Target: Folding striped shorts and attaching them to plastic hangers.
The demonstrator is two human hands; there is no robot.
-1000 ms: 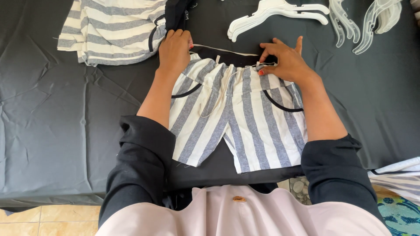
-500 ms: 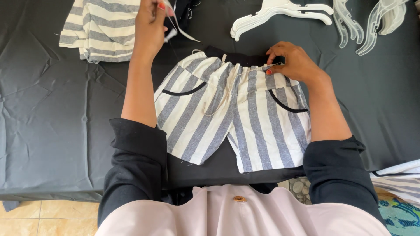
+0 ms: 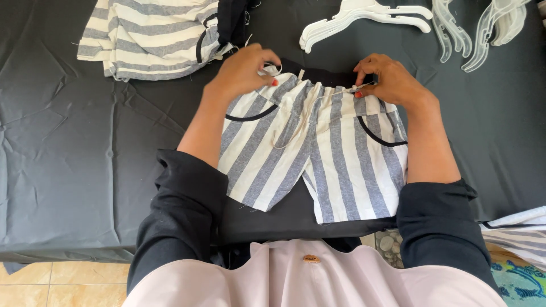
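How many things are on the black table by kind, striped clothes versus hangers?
Striped clothes: 2, the shorts under both hands and a folded pile.
White hangers: 1 bunch.
Clear hangers: 1 bunch; single hangers cannot be counted.
Total: 4 groups.

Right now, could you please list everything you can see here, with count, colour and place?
striped shorts: one, grey and white with dark waistband and pocket trim, flat at table centre under both hands
folded striped garments: one pile, grey and white, far left of table
white hangers: a few stacked, far centre
clear hangers: several, far right
table cover: one, black, over the whole table
striped cloth: one piece, right edge, below table level
left hand: at the waistband, pinching a small white item
right hand: at the waistband, pinching a small pale item
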